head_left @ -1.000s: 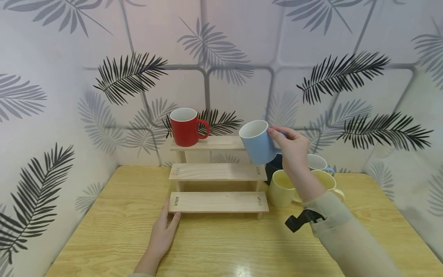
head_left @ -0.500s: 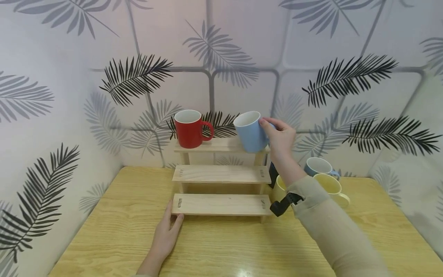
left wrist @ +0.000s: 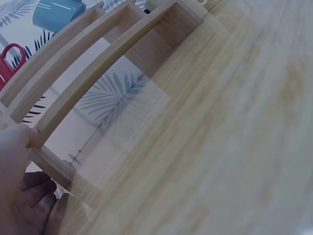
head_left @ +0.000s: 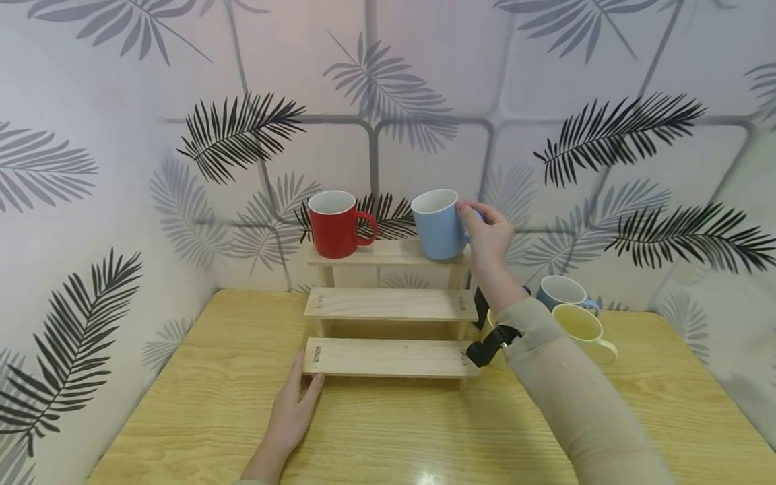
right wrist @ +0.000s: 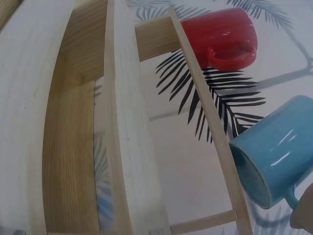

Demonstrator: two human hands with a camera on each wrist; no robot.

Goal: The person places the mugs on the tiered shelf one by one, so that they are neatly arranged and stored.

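Right hand (head_left: 490,237) pinches blue mug (head_left: 438,228) at handle side, mug slightly tilted at right end of top tier (head_left: 391,251), contact unclear; left hand (head_left: 294,409) grips wooden rack (head_left: 391,303) at lower-left corner.

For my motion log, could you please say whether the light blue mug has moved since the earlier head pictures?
Yes: judged against the rack's top shelf, the light blue mug has moved left and up.
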